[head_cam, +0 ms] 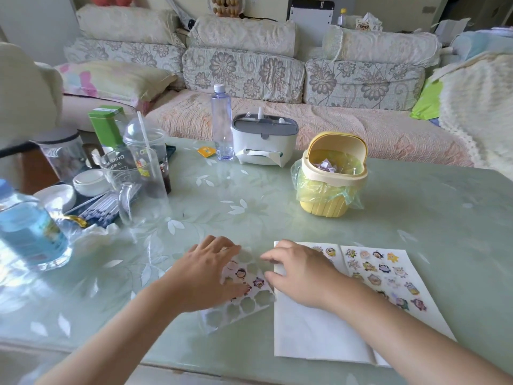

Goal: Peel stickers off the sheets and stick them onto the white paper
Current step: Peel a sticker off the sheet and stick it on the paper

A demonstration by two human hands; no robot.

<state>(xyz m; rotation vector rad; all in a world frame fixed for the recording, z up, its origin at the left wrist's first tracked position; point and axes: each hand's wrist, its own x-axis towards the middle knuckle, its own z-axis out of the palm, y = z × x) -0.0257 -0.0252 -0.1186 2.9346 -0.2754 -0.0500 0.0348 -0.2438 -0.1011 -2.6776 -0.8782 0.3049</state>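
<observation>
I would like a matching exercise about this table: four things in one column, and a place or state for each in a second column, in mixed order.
1. small yellow plastic bin
2. tall clear plastic bottle
3. sticker sheet with empty holes
4. white paper sheet

A. partly covered by the right hand
B. lid raised
C. partly covered by the left hand
D. upright beside the white-and-grey tissue box

Pairs: 1-B, 2-D, 3-C, 4-A.
</observation>
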